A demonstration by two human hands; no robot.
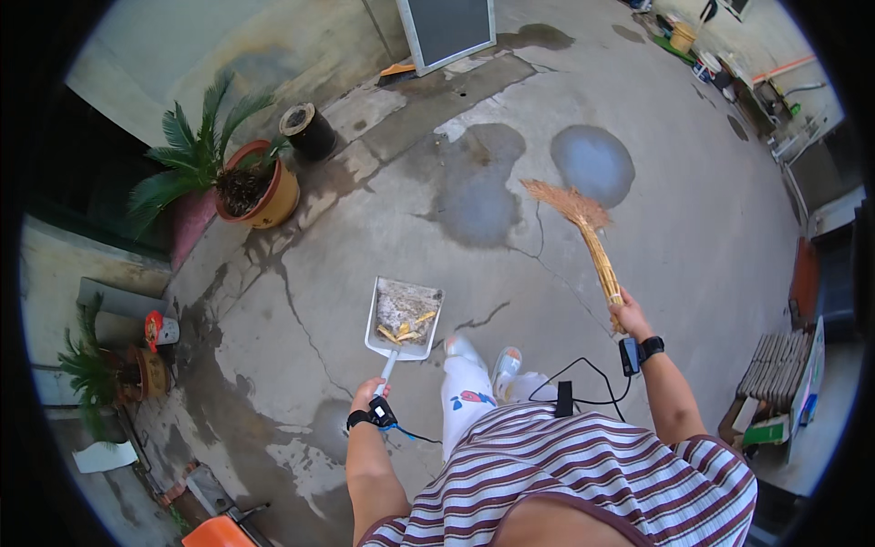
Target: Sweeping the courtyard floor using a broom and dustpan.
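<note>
My left hand (371, 392) grips the pale handle of a white dustpan (403, 290), which is held out in front of my left foot. Several yellowish scraps (409, 333) lie in its dirt-stained pan. Out to the right, my right hand (630, 316) is closed around the bound stalk handle of a straw broom (596, 253). The reddish-brown bristles fan out away from me, beside a wet patch (593, 166) on the concrete. Both wrists carry black straps with small devices and cables.
A potted cycad (270, 198) and a black cylinder (311, 133) stand at the far left. A framed panel (451, 34) leans on the wall. Left, a second potted plant (152, 372) sits near a red-and-white tub (163, 330). Stacked grey slabs (772, 362) are at the right. Cracks and damp patches mark the concrete floor (670, 225).
</note>
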